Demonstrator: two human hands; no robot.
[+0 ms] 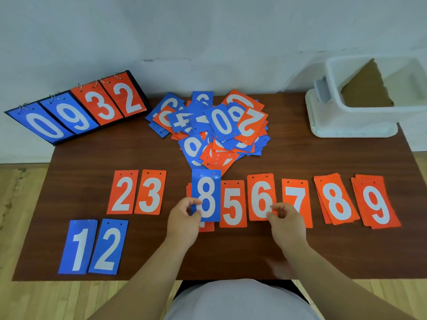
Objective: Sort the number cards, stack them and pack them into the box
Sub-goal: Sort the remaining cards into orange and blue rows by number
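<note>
A: Nearest us, two blue cards lie side by side at the front left of the table [150, 153]: the blue 1 [78, 247] on a small stack, the blue 2 [107, 247] touching its right edge.

B: And both hands are busy; the left hand [184, 218] pinches the blue 8 [206, 195] by its lower left corner, holding it upright over an orange card [206, 227] that is mostly hidden beneath.

A: The right hand [285, 218] has thumb and fingertips closed on the lower right corner of the orange 6 [261, 197]; that card sits in the orange row.

B: Quite a row it is; orange 2 [122, 192] and orange 3 [150, 192] to the left, then orange 5 [233, 204], the 6, orange 7 [297, 202], and fanned stacks of orange 8 [336, 199] and orange 9 [376, 202].

A: Beyond that, the unsorted pile [215, 128] sprawls mid-table, blue and orange mixed.

B: Far left, a scoreboard [76, 112] reads 0, 9, 3, 2; far right, the white box [369, 93] stands open with brown cardboard inside, no cards visible in it.
</note>
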